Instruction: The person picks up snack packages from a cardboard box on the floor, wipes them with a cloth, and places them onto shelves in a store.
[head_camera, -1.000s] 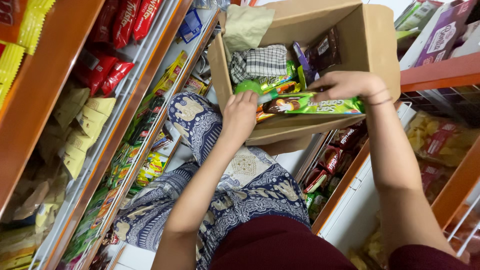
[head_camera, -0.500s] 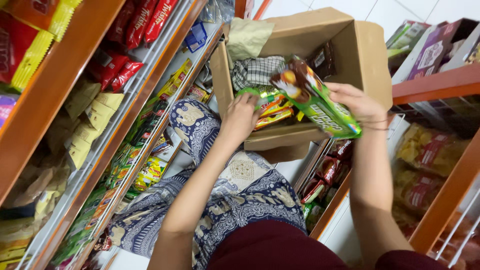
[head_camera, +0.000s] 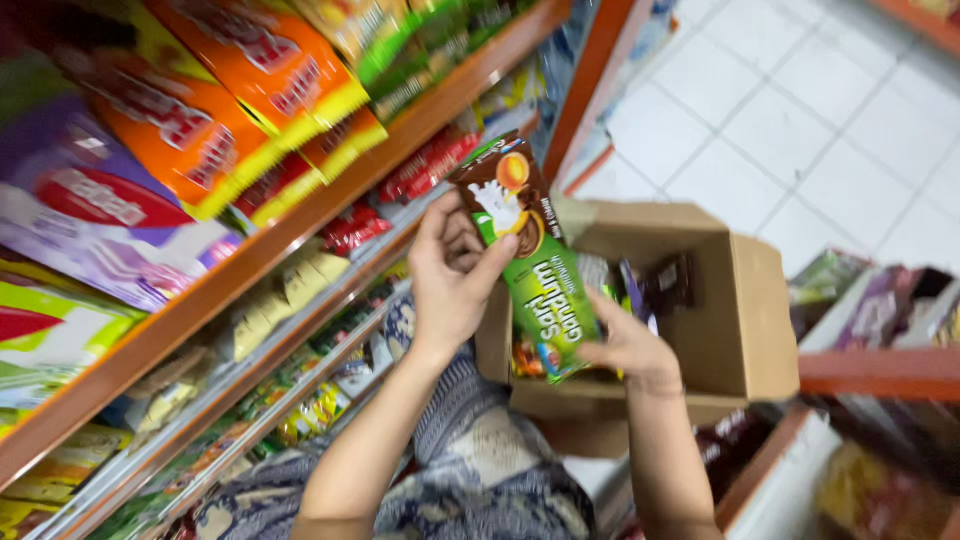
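1. Holding a green and brown snack packet upright above an open cardboard box, the person grips it with both hands; the left hand is closed on the packet's upper half, thumb across the front and fingers behind.
2. At about 5 o'clock from that hand, the right hand is closed round the packet's lower edge, with what look like further packets bunched under it; how many I cannot tell.
3. Inside the box, at 3 o'clock from the packet, more wrapped goods show, dark and purple; the box sits by the person's knees in patterned blue cloth.
4. At 9 to 11 o'clock stand orange-edged shelves packed with orange, purple and red bags; a second rack lies at 3 o'clock.
5. Risk, as I judge it: the lower bunch is only loosely pinched, so a packet could slip back into the box or onto the tiled floor; the packed shelf leaves little room, so a push could dislodge neighbouring bags.
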